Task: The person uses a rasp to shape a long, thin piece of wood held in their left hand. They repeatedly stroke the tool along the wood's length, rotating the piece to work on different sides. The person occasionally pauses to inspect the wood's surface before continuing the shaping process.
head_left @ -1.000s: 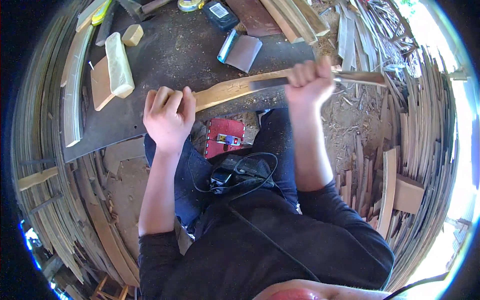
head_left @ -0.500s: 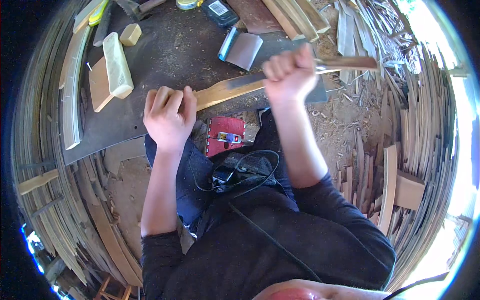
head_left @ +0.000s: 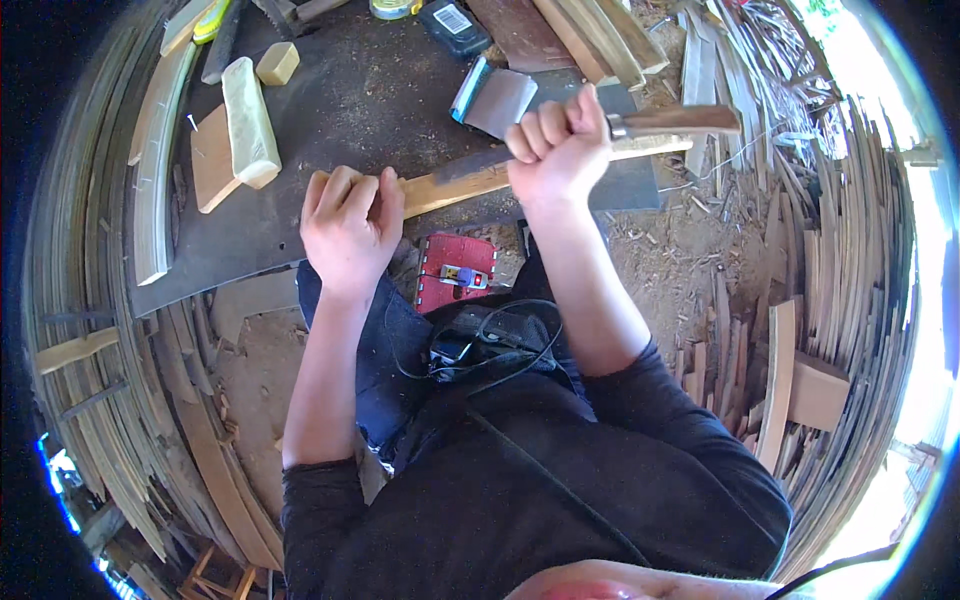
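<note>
My left hand (head_left: pixel 352 225) is closed on the left end of a pale wooden strip (head_left: pixel 455 190) at the near edge of the dark work board. Further right, my right hand (head_left: pixel 562 150) is wrapped round a flat-bladed tool with a wooden handle (head_left: pixel 680 120). Its dark metal blade (head_left: pixel 472 165) points left and lies along the strip; the handle sticks out to the right past a metal collar. Whether it is a chisel or a file I cannot tell. The strip's right end shows beneath the handle.
The dark board (head_left: pixel 340 110) bears a pale wooden block (head_left: pixel 248 125), a small wood cube (head_left: pixel 278 63), a folded abrasive sheet (head_left: pixel 500 102), a black case (head_left: pixel 455 27) and a yellow tape roll (head_left: pixel 394 8). Stacked slats (head_left: pixel 830 240) flank me. A red mat (head_left: pixel 435 262) lies below.
My right hand and the tool have slid left along the strip, bringing the blade nearer my left hand. My left hand keeps its hold. The whole view has shifted slightly.
</note>
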